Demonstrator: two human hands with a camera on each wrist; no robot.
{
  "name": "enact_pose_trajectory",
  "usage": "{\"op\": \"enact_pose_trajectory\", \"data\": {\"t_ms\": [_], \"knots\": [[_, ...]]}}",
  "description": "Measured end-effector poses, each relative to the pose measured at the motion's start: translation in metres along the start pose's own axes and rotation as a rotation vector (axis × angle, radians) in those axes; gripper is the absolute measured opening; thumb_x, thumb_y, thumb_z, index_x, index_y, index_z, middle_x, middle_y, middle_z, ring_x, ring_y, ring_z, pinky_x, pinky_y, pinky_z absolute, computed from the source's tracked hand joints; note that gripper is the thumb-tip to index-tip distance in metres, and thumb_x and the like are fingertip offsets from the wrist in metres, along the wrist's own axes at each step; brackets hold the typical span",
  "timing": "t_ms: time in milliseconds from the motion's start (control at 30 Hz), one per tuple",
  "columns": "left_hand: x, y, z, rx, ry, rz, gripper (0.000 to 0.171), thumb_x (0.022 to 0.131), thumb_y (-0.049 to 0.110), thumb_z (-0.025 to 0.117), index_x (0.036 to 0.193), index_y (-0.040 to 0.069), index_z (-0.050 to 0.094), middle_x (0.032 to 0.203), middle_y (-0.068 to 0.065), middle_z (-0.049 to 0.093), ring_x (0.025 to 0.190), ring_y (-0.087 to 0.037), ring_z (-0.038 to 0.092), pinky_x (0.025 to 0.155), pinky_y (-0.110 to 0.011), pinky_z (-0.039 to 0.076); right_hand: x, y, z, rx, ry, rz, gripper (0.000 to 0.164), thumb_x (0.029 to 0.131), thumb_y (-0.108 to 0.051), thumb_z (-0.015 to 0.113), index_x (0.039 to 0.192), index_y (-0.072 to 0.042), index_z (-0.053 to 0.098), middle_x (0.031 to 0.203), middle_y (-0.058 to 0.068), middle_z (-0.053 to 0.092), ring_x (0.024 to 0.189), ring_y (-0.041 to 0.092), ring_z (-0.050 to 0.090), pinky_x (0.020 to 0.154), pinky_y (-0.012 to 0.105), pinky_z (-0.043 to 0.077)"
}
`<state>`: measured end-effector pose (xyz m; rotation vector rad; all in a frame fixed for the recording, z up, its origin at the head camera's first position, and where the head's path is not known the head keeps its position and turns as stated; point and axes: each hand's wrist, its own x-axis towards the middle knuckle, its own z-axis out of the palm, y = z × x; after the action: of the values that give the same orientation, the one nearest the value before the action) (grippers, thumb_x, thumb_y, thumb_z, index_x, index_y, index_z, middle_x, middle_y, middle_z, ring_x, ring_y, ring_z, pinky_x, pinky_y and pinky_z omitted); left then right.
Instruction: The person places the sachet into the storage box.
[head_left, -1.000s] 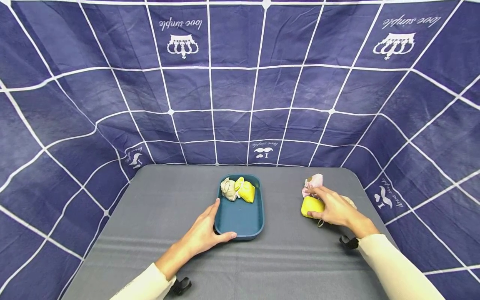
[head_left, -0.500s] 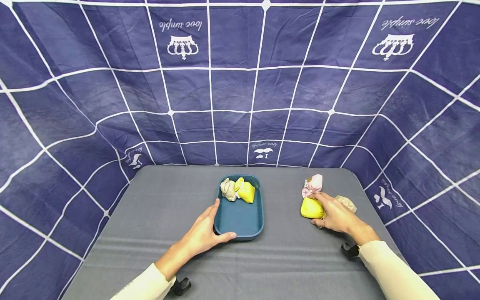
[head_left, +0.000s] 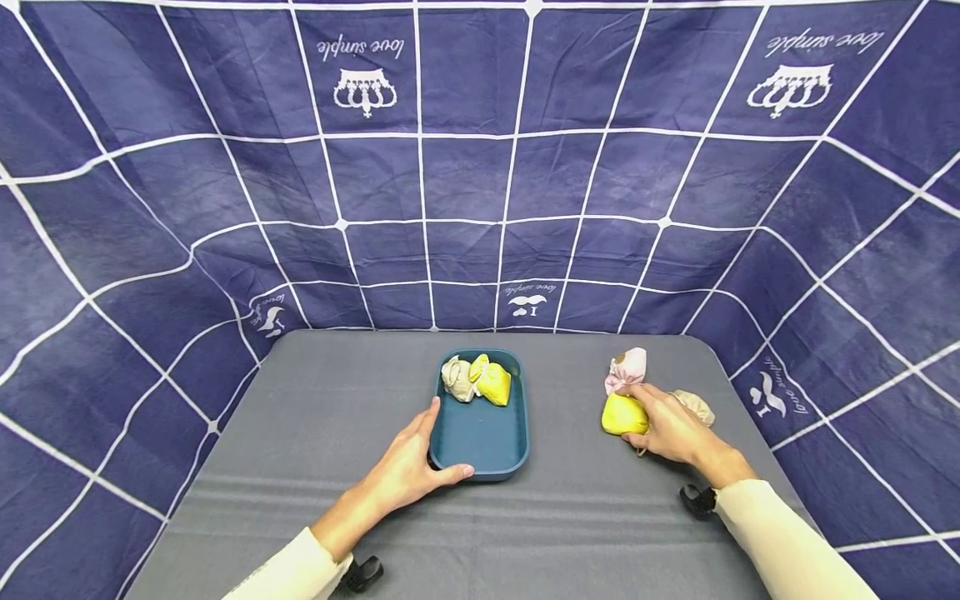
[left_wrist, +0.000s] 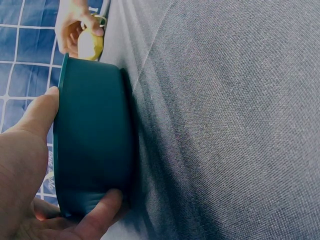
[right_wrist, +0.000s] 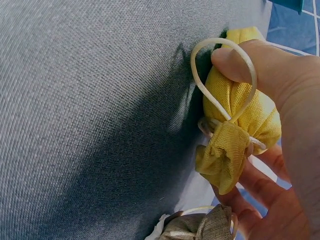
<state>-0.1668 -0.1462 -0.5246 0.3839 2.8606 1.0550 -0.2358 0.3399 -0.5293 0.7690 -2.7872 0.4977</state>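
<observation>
My left hand (head_left: 405, 468) rests against the near left corner of a dark teal tray (head_left: 480, 437), its fingers fairly straight. In the left wrist view the thumb touches the tray's rim and a fingertip lies on its outer wall (left_wrist: 95, 130). On the right, my right hand (head_left: 675, 427) grips a yellow drawstring pouch (head_left: 622, 415) between thumb and fingers. The right wrist view shows the pouch's gathered neck (right_wrist: 222, 157) and looped cord, with the pouch low by the grey cloth; whether it touches cannot be told.
Inside the tray's far end lie a beige pouch (head_left: 457, 379) and another yellow pouch (head_left: 492, 383). Beyond my right hand is a pink pouch (head_left: 627, 369); a beige pouch (head_left: 695, 407) sits partly behind that hand. A blue gridded curtain (head_left: 480, 183) surrounds the grey table (head_left: 337, 375).
My right hand's thumb and fingers have drawn back a little over the yellow pouch, uncovering more of it and the beige pouch behind. Left hand and tray stay put.
</observation>
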Motion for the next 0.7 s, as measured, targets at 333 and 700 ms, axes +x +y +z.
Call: {"op": "enact_pose_trajectory", "data": {"t_ms": [333,700], "knots": [[-0.0015,0.0010,0.0007,-0.014,0.004,0.001,0.136,0.087,0.062,0.101,0.182,-0.003,0.029,0.180,-0.031,0.047,0.165,-0.049,0.053,0.134,-0.062,0.047,0.0015,0.0010,-0.0010,0.010,0.009,0.005,0.070,0.073,-0.009,0.108,0.131,-0.004,0.069,0.119,0.011,0.081,0.099,0.025,0.077,0.090,0.054,0.066],[-0.0006,0.0000,-0.0009,0.001,0.002,0.005,0.135,0.088,0.061,0.100,0.182,-0.005,0.028,0.179,-0.033,0.048,0.164,-0.049,0.054,0.133,-0.062,0.048,0.0066,-0.0040,-0.0015,0.025,0.047,-0.016,0.064,0.073,-0.009,0.106,0.128,-0.006,0.074,0.118,0.010,0.078,0.099,0.023,0.074,0.088,0.052,0.065]]}}
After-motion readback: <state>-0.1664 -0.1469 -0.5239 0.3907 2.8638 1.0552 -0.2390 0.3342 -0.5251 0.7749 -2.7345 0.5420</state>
